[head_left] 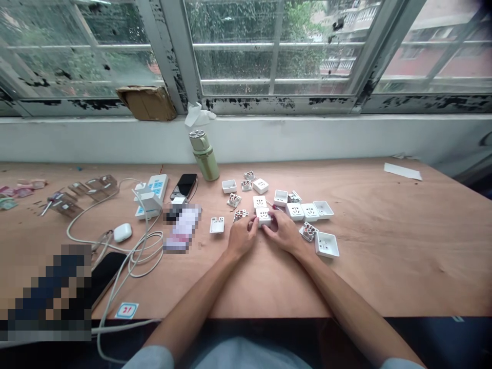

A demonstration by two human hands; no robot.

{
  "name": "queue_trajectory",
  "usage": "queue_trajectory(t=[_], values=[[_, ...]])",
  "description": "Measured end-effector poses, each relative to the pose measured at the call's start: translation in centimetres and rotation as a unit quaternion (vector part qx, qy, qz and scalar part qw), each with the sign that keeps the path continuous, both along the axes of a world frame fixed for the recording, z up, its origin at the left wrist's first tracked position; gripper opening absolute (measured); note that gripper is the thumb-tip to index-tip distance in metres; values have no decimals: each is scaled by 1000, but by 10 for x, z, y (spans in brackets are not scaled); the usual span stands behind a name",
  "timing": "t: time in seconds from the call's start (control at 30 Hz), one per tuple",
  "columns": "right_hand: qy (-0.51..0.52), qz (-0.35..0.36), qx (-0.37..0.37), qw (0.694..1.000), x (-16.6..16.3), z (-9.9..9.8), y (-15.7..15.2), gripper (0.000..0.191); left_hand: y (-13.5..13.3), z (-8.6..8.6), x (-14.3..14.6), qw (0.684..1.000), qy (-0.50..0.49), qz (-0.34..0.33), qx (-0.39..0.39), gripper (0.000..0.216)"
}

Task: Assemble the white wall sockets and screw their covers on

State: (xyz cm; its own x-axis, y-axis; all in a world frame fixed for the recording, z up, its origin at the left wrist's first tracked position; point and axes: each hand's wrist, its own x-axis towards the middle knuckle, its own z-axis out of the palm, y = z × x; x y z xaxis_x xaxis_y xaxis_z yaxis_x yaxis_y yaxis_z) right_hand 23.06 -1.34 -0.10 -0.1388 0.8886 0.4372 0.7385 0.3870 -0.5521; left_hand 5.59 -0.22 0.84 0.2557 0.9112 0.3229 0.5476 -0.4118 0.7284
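Note:
Both of my hands meet over a white socket module (263,216) on the wooden table (384,256). My left hand (241,237) grips its left side with curled fingers. My right hand (282,230) closes on its right side. Around them lie several white socket faces (295,210), empty white shells (326,244) and small inserts with metal contacts (233,200). A flat white back plate (217,225) lies just left of my left hand.
A green flask (203,154) stands near the sill. To the left are a white power strip (152,193) with coiled cables, a black phone (185,185), a white earbud case (122,232) and clear plastic parts (96,187). A paper slip (402,171) lies far right.

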Motion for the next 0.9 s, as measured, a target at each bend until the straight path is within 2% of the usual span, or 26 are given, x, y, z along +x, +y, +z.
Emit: queue_trajectory(t=[0.13,0.47,0.6,0.9], values=[[-60,13,9,998,-1,3,-3,34,-2,0,-1,1000,-9,6,11,28],[-169,-3,62,984,-1,7,-8,16,-3,-2,-1,998,-43,18,38,26],[-169,-13,47,984,0,6,-7,11,-2,-1,-1,999,-27,9,24,25],[-143,-14,32,989,0,3,-5,18,2,-4,-1,1000,-21,-4,-6,25]])
